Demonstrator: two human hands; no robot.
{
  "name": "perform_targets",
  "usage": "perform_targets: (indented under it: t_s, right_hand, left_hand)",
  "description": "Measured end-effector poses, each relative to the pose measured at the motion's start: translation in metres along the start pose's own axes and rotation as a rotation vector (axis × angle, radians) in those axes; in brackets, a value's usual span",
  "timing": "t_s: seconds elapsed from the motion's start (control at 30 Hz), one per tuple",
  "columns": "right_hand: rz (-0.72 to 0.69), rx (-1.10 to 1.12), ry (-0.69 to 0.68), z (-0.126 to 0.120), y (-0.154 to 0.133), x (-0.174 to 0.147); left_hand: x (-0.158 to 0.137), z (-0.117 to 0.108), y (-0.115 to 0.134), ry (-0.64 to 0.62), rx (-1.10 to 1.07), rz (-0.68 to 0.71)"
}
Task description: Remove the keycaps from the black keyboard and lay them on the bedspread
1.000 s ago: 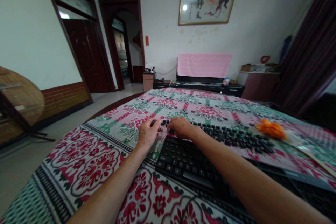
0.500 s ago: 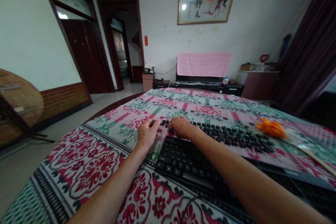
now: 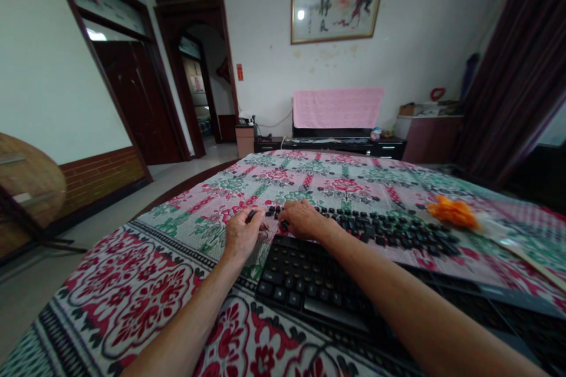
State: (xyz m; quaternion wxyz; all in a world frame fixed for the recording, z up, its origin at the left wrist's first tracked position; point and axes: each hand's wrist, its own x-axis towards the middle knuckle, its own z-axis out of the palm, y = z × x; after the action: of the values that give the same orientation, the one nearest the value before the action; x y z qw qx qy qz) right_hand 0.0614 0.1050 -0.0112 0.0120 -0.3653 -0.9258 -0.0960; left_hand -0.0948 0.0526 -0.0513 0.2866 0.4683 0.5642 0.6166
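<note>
Head view, left grip (image 3: 240, 237) pinching black piece (image 3: 250, 215), right grip (image 3: 304, 220) unclear, keyboard (image 3: 287, 257) bearing keys (image 3: 294, 298)

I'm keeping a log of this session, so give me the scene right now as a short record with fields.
Left hand: the left hand pinches a small dark piece between thumb and finger
Right hand: the right hand is bent over the tablecloth, fingertips down; grip unclear
Keyboard: black keyboard, partly hidden by the right forearm
Loose pieces: many black keycaps beyond the keyboard
Right side: fluffy orange item
Wall: framed picture
</note>
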Motion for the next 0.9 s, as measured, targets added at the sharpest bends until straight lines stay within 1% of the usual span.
perform_targets:
  t_s: [0.23,0.43,0.73,0.9]
  right_hand:
    - [-0.006,0.005,-0.006,-0.006,0.0003,-0.0035]
    - [0.013,0.021,0.005,-0.0017,-0.0005,-0.0035]
    - [0.012,0.046,-0.006,0.0023,0.0045,-0.0032]
    - [0.015,0.062,-0.01,0.003,0.0053,-0.0037]
  left_hand:
    - [-0.0002,0.0,0.0003,-0.008,-0.026,-0.013]
    - [0.0012,0.0,-0.0025,-0.004,-0.013,-0.009]
    - [-0.0013,0.0016,0.0041,0.004,-0.05,-0.047]
    - [-0.0006,0.0012,0.0036,0.007,-0.029,-0.036]
